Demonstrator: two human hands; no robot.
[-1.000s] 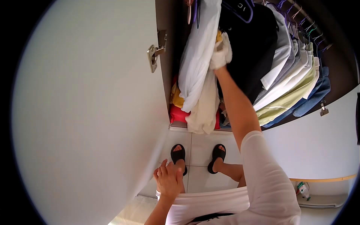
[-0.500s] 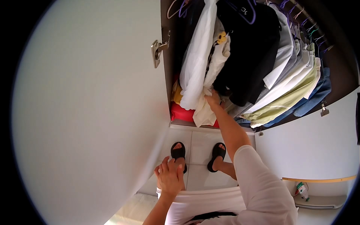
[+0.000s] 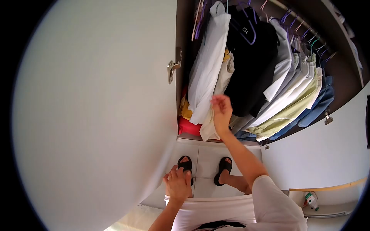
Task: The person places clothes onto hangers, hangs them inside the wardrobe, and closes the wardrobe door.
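Observation:
My right hand (image 3: 221, 111) is raised in front of the hanging clothes, its fingers loosely bent with nothing visible in them. It overlaps the lower part of a cream garment (image 3: 224, 79) with a yellow patch near its top. Left of the fingers hangs a long white garment (image 3: 208, 65); whether they touch it I cannot tell. Just to the right, a black garment (image 3: 250, 69) hangs with a purple hanger (image 3: 252, 34) in front of it. My left hand (image 3: 178, 184) is low before my body, fingers slightly spread, holding nothing.
A white wardrobe door (image 3: 100, 107) stands open at left, its metal hinge (image 3: 172, 71) protruding. Shirts, a pale green garment (image 3: 285, 111) and denim (image 3: 320, 102) hang from the rail (image 3: 295, 15) at right. Red cloth (image 3: 189, 127) lies at the wardrobe bottom. A bottle (image 3: 311, 201) sits at lower right.
My right hand has come away from the cream garment's folds and now shows in front of it. The view has shifted, so the clothes sit lower in it. My left hand stays low.

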